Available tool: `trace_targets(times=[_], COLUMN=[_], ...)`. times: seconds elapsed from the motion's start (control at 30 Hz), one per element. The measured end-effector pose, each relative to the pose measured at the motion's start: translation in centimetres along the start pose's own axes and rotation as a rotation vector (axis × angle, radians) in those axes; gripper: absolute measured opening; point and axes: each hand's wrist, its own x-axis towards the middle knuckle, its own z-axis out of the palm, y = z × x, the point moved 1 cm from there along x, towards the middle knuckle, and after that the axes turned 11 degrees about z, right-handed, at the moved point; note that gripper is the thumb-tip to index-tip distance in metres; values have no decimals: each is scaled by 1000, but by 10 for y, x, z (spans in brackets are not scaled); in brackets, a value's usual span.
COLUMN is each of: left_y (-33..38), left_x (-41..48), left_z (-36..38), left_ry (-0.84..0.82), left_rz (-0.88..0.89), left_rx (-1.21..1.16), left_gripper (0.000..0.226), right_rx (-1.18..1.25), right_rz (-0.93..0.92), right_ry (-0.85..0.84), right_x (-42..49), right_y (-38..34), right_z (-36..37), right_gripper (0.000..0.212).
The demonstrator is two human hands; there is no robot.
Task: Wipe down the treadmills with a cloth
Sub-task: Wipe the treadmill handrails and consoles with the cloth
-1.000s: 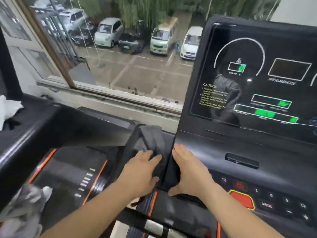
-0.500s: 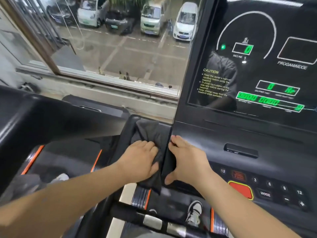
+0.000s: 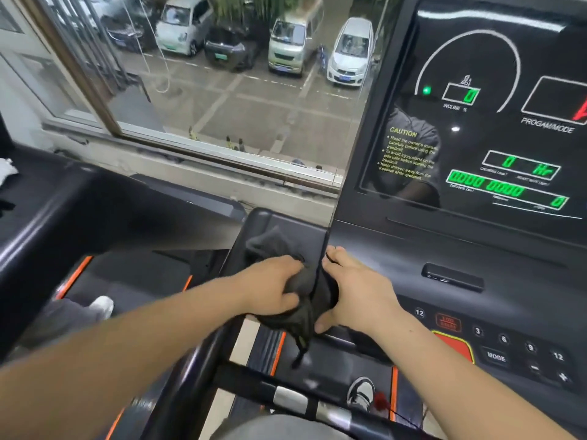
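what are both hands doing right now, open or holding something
Left hand: grips the dark cloth.
Right hand: open, resting on the treadmill console.

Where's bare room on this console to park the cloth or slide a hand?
Free: the flat band between the display and the slot; the tray's far end beyond the cloth. Crowded: the console's left edge, where left hand and right hand meet at the cloth; the keypad is all buttons.

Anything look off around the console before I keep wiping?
Nothing spilled or damaged. The dark cloth is bunched under the left hand, and a loose tail dangles over the belt. The display is lit, so power looks on.
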Motion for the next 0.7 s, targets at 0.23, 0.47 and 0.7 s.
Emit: trace_targets(times=[0.23,0.47,0.7], left_y=[-9,33,29], left_x=[-13,43,5], left_z=[6,1,17], left_ry=[19,331,154], left_rz=[131,-696,-244], left_rx=[556,-306,-104], left_gripper=[50,48,31], right_rx=[-36,-67,-53], right_rz=[0,-9,-11], right_ry=[-5,9,17], right_x=[-2,-2,-1], right_y=[-3,-5,0], right_z=[-1,0,5], right_gripper=[131,131,133])
